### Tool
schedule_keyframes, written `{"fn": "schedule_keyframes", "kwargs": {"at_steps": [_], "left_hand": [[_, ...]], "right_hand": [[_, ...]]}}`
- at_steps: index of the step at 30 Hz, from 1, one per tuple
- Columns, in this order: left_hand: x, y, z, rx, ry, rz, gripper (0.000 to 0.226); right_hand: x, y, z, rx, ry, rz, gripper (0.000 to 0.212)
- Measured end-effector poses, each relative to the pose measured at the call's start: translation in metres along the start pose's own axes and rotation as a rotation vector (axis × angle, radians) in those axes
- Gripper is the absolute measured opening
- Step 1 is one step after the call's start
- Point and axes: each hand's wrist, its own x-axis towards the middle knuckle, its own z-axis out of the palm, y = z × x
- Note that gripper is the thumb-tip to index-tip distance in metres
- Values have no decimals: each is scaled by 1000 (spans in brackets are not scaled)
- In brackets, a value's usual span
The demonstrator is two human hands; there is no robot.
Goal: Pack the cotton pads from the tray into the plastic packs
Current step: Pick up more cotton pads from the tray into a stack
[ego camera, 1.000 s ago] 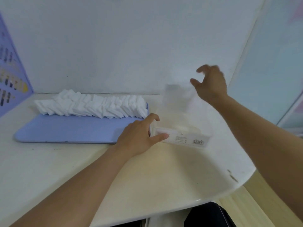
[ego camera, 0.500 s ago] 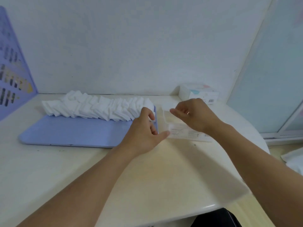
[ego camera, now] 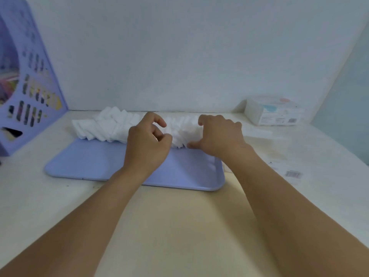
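A long row of white cotton pads (ego camera: 103,126) stands along the far side of the lavender tray (ego camera: 89,162). My right hand (ego camera: 219,136) grips the row's right end, fingers curled over the top and thumb at the front. Just left of it, my left hand (ego camera: 147,142) hovers with loosely curled fingers, its thumb tip against the pads and nothing lifted. An empty clear plastic pack (ego camera: 275,154) with a barcode label lies flat on the table right of the tray, apart from both hands.
A filled white pack (ego camera: 273,110) sits at the back right by the wall. A purple file holder (ego camera: 24,86) stands at the far left. The cream table (ego camera: 179,226) has a curved edge on the right.
Both hands have left the clear pack, which now lies flat, and moved left onto the row of cotton pads. The view has turned left toward the tray.
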Motion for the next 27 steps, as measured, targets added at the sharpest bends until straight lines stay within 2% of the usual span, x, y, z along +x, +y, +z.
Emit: {"fn": "schedule_keyframes", "kwargs": {"at_steps": [2,4,11,13,19,24,27], "left_hand": [[3,-1,2,-30,-11,-20,18],[3,-4,6,23,-133,-12,20],[-1,-6,14,225,-399,172,46],[0,-6,17,256,-407,165,53],[1,-3,20,270,-411,124,59],[3,-7,21,233,-398,103,61],[3,-9,19,182,-388,78,58]], "right_hand": [[1,-1,3,-35,12,-20,52],[2,-1,3,-18,14,-23,44],[0,-6,3,-77,-14,-102,45],[-1,-8,4,-99,-24,-100,46],[1,-9,14,-110,116,-127,10],[1,7,1,78,239,-109,15],[-3,23,-14,440,330,-78,18]]}}
